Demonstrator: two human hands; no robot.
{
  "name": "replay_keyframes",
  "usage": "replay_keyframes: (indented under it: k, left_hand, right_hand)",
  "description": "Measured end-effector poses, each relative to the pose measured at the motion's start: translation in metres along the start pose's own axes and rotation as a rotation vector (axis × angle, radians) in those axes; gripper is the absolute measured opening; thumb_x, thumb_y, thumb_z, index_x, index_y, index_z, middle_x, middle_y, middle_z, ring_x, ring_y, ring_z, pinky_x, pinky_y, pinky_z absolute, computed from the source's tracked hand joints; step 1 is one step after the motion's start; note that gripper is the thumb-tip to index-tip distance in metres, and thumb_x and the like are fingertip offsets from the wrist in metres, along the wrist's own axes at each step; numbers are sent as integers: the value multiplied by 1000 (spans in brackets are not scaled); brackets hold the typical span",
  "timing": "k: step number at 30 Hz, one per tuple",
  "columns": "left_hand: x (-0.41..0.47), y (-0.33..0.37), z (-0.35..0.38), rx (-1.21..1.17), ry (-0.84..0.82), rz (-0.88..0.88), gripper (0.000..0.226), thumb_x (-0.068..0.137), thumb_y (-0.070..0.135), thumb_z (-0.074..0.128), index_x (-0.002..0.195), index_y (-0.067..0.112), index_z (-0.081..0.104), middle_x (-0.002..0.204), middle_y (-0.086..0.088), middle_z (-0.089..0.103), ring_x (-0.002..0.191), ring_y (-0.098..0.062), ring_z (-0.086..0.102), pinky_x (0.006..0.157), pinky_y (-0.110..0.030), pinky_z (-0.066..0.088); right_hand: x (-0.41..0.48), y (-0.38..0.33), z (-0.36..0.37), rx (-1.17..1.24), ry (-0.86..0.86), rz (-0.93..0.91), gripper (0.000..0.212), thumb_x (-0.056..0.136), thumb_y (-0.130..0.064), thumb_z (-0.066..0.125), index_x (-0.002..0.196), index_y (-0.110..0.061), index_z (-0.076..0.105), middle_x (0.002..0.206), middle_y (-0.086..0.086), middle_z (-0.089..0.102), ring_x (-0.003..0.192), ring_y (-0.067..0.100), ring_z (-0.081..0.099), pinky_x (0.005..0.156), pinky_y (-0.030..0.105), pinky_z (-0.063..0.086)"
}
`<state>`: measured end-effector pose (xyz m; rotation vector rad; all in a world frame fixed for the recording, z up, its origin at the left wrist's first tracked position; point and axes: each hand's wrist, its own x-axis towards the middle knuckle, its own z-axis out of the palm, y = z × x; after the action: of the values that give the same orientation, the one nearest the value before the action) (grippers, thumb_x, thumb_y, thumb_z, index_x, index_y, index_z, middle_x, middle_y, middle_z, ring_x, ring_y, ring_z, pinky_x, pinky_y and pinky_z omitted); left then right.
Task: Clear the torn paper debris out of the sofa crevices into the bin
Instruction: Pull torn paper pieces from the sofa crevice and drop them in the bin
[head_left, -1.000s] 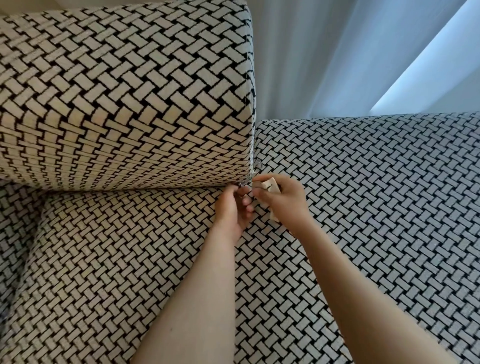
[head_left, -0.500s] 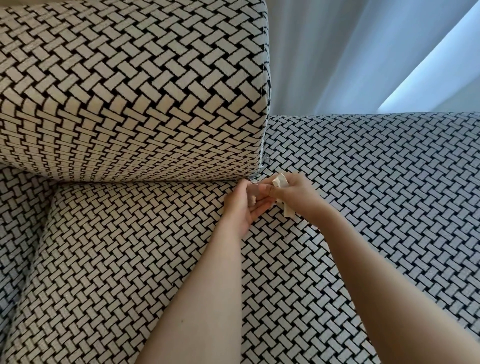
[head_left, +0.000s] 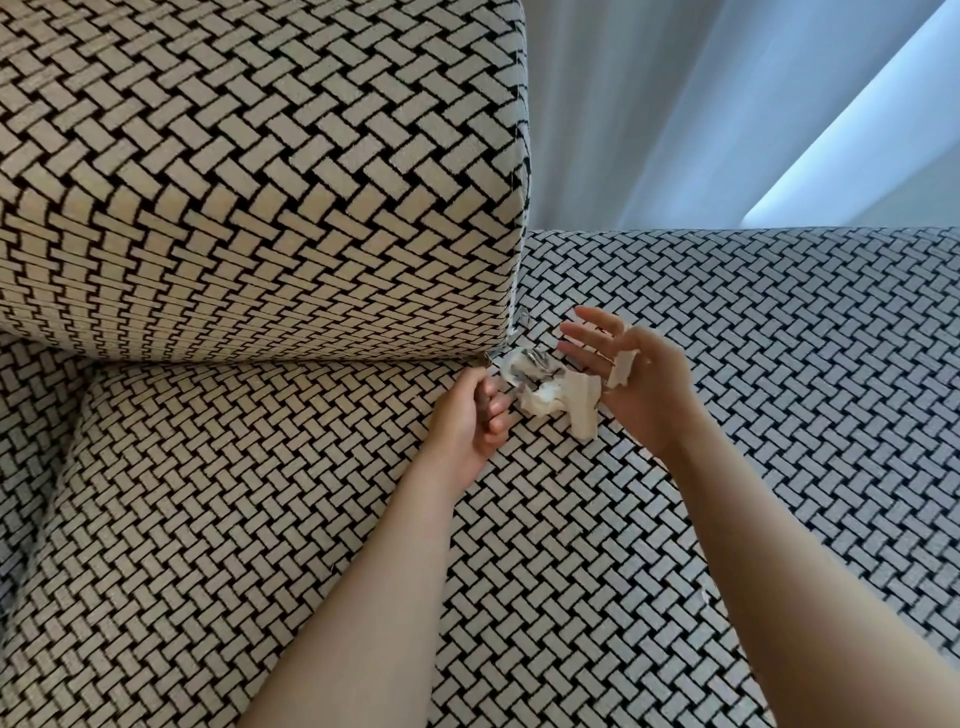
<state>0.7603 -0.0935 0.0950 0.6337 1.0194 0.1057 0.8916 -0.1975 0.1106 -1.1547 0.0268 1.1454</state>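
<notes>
Sofa cushions (head_left: 260, 208) in a woven pattern sit before white curtains (head_left: 675, 104), left hand (head_left: 465, 415) fingers pinch blurry crumpled paper (head_left: 545, 389) by the corner crack, right hand (head_left: 654, 395) fingers spread wide.

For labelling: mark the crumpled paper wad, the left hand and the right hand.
crumpled paper wad (head_left: 543, 393), head view, on its white middle.
left hand (head_left: 467, 421), head view, middle of the hand.
right hand (head_left: 649, 382), head view, middle of the palm.
</notes>
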Motion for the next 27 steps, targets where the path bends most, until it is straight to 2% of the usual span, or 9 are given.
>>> replay_keyframes:
  k: [4,7,10,13,17,19,21,24,27]
  left_hand:
    - [-4,-3,-3,-105,-46,-25,39,101,29,29,66,15,41,44,7,40,33,-3,34,34,-13,23]
    - [-8,-2,-7,-175,-56,-55,35,101,24,29,73,14,46,48,5,45,35,-4,35,35,-13,28]
    - [-15,3,-16,-273,-28,-24,34,100,16,27,72,14,46,45,6,40,32,-4,30,33,-14,24]
    - [-17,13,-29,-407,80,29,38,97,15,27,63,16,42,39,7,32,28,-4,23,32,-14,16]
    - [-12,24,-41,-406,212,41,38,93,24,32,55,20,31,35,9,27,25,-6,18,31,-13,10]
    - [-12,24,-44,-446,245,53,40,92,26,35,53,21,29,35,9,26,25,-6,17,31,-12,10]
    - [-15,21,-45,-522,289,104,42,92,27,37,52,22,28,35,8,25,26,-7,16,32,-12,10]
    - [-18,16,-46,-604,307,165,44,93,26,36,50,23,28,34,9,24,26,-7,14,33,-14,9]
    - [-19,16,-48,-634,298,169,47,92,24,36,46,22,30,34,9,24,25,-7,14,31,-13,10]
  right_hand:
    - [-3,1,2,-233,78,-37,40,93,-36,31,110,-18,62,112,4,63,104,21,56,94,38,40]
    - [-3,3,11,-472,89,-107,33,93,-15,40,123,-19,53,115,3,59,102,20,56,88,33,45]
    - [-4,10,24,-667,35,-147,49,85,1,54,127,-22,48,114,-2,54,102,16,55,84,29,52]
    - [-2,22,37,-866,139,-282,38,80,-21,63,115,-31,56,116,-11,52,104,9,53,92,34,48]
    - [-4,38,62,-1126,393,-685,22,83,-27,51,85,-18,71,85,-10,60,78,11,58,82,38,50]
    - [-3,57,76,-1456,144,-918,31,82,-22,44,74,-10,71,77,0,65,71,19,60,73,39,52]
    - [7,73,88,-1691,-148,-1003,33,81,-16,41,85,-5,72,88,9,69,78,25,65,74,40,56]
    - [28,74,105,-1947,-446,-767,46,90,-12,40,134,2,43,141,18,42,129,29,42,109,35,31]
    - [45,67,114,-2079,-540,-391,56,98,-25,30,148,-13,11,156,5,9,144,21,10,118,35,7]
